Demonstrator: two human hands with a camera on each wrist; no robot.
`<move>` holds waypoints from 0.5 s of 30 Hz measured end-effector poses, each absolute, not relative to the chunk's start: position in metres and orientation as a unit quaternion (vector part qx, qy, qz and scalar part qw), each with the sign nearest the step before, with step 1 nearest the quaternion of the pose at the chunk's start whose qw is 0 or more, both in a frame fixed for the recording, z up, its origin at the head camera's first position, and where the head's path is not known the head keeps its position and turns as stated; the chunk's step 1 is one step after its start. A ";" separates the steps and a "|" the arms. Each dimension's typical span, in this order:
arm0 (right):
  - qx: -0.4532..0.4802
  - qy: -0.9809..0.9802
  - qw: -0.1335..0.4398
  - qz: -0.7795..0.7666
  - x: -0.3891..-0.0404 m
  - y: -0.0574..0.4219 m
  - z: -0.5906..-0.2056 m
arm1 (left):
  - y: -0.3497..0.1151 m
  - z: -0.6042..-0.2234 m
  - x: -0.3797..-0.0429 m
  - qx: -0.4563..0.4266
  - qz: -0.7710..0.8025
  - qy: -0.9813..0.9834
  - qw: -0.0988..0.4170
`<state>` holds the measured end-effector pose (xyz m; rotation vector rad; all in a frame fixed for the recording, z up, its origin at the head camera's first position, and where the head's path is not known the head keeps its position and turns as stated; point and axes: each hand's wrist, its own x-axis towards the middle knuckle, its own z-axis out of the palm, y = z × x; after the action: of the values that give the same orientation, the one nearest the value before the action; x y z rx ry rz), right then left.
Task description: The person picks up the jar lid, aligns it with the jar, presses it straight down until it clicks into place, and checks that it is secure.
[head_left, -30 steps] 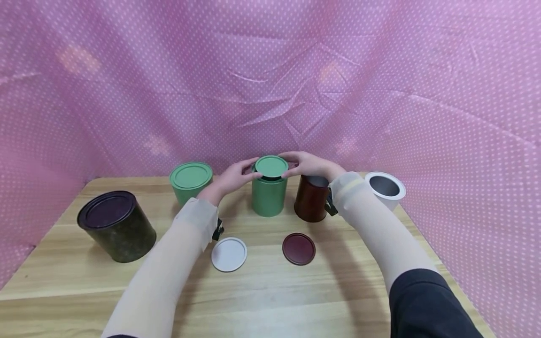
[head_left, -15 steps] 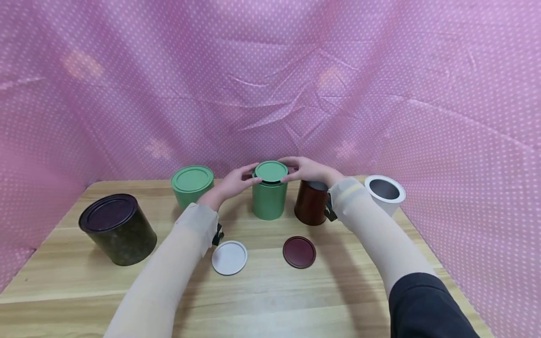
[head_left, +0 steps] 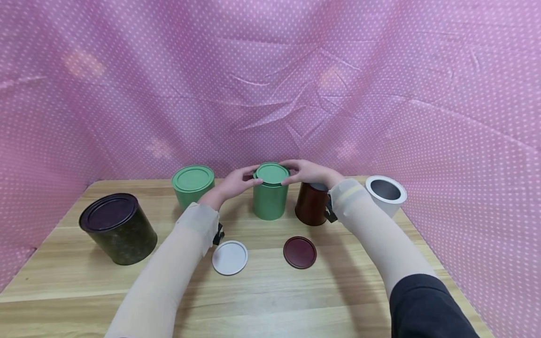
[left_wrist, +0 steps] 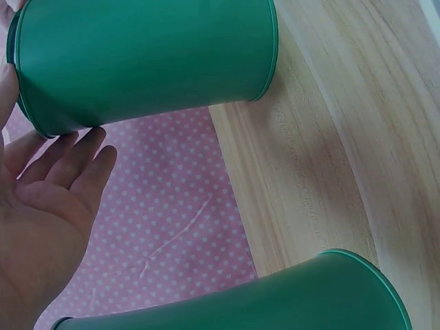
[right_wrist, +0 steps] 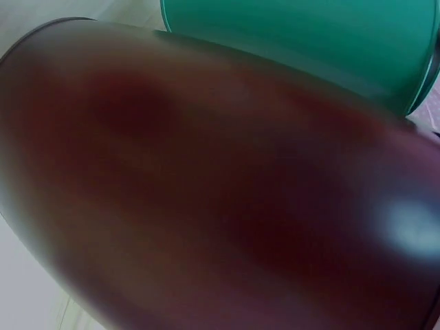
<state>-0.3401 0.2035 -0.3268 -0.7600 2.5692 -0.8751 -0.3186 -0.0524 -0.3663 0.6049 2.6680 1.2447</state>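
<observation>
A green lid (head_left: 272,173) sits at the mouth of the middle green can (head_left: 270,204), with a thin dark gap along its front edge. My left hand (head_left: 234,183) grips the lid's left side, thumb in front and fingers behind. From the other side my right hand (head_left: 310,172) holds the lid's right edge the same way. In the left wrist view the green can (left_wrist: 148,62) has my left fingertips (left_wrist: 103,158) along its top end. A dark red can (right_wrist: 206,172) fills the right wrist view and hides my right hand there.
Close under my right wrist stands the open dark red can (head_left: 310,206). A white open can (head_left: 386,190) is farther right. Left are a lidded green can (head_left: 193,179) and a lidded black can (head_left: 127,237). A white lid (head_left: 230,257) and dark red lid (head_left: 299,252) lie in front.
The green lid has come down onto the can, and the dark gap below it has narrowed. Both hands have lowered slightly with it. The view has also shifted a little.
</observation>
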 end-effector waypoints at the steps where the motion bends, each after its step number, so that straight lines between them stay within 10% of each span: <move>1: -0.265 0.901 0.161 -0.303 -0.340 0.203 -0.327 | -0.053 -0.366 -0.319 0.201 0.414 0.885 0.069; 15: -0.244 0.902 0.158 -0.320 -0.340 0.201 -0.331 | -0.056 -0.369 -0.322 0.208 0.401 0.890 0.068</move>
<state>-0.3403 0.2008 -0.3305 -0.6977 2.5797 -0.9145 -0.3216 -0.0558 -0.3690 0.6250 2.6799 1.2072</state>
